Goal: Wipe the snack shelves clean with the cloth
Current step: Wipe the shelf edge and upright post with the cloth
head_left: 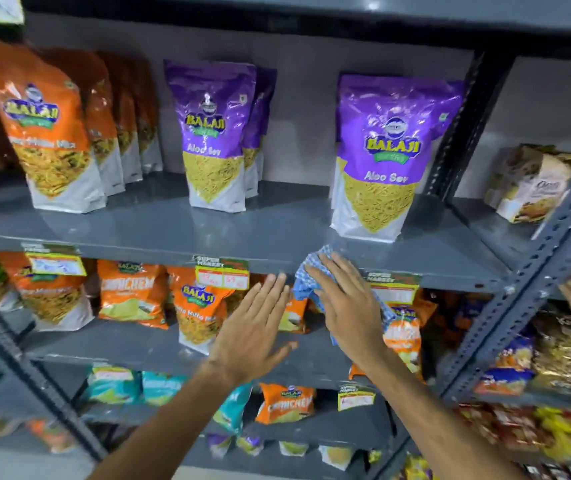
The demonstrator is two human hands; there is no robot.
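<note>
1. I see the blue-and-white checked cloth draped over the front edge of the grey shelf, just below the right-hand purple pouch; part of it hangs down past the lip.
2. My right hand lies flat on the cloth, fingers spread and straight, pressing it to the shelf edge rather than clutching it; the cloth shows above the fingertips and along both sides of the palm.
3. My left hand is just left of the cloth, open with fingers extended, holding nothing; its fingertips reach the shelf lip, and I cannot tell whether they touch it.
4. On the shelf stand two purple pouches reading "BALAJI" and "Aloo Sev": one near the cloth, one further left, with more behind each.
5. Far left are orange "BALAJI" pouches; the lower wording is blurred.
6. A price tag on the lip reads "SUPER MARKET"; the prices are unclear.
7. Below it hang orange packs reading "CRUNCHEM".
</note>
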